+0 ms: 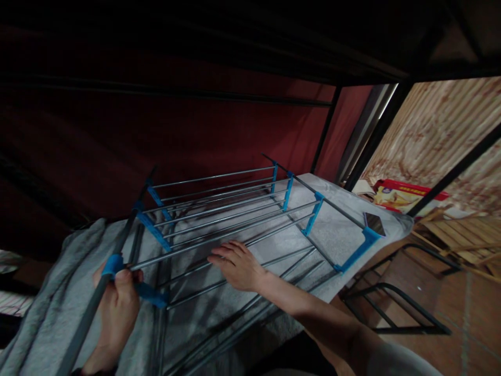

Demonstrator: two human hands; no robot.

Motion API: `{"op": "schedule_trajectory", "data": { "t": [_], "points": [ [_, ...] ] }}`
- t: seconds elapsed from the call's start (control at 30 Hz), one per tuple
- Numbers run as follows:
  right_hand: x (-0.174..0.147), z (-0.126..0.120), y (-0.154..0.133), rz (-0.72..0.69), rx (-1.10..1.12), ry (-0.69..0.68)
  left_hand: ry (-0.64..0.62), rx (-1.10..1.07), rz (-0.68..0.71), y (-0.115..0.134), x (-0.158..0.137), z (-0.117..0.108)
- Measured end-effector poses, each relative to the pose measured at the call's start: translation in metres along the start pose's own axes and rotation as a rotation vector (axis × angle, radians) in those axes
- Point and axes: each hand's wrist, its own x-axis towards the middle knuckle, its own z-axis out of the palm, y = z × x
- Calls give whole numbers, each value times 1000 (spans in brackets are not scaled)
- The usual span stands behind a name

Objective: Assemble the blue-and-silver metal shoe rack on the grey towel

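Note:
A rack of grey metal tubes (219, 236) joined by blue plastic brackets lies on a bed with a grey blanket (336, 206). At its near left end, my left hand (119, 297) is closed around a blue bracket (113, 265) where a long side tube (84, 324) passes through. My right hand (237, 263) is over the middle cross tubes with its fingers stretched out, grasping nothing; whether it touches a tube I cannot tell. Farther right, a larger blue bracket (360, 250) joins the side tubes at that end.
A phone (374, 224) rests near the bed's right edge. Dark bunk posts (332, 122) and a red curtain (203, 136) enclose the back. To the right are a red and yellow box (407, 194), a wooden slatted piece (462, 237) and a black-framed chair (407, 292).

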Motion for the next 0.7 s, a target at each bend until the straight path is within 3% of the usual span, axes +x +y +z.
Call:
{"op": "schedule_trajectory", "data": {
  "t": [0.17, 0.33, 0.5, 0.6, 0.7],
  "points": [
    [-21, 18, 7, 123, -11, -194, -111, -193, -115, 2, -6, -4],
    [-11, 23, 15, 112, -31, -387, -200, -96, -193, -28, -30, -5],
    [4, 26, 6, 76, -50, -384, -394, -100, -343, -65, -57, 7],
    [10, 24, 1, 72, -73, -362, -381, -158, -366, -73, -64, 15],
    [12, 18, -3, 77, -58, -337, -339, -158, -377, -63, -67, 15]
  ]
}}
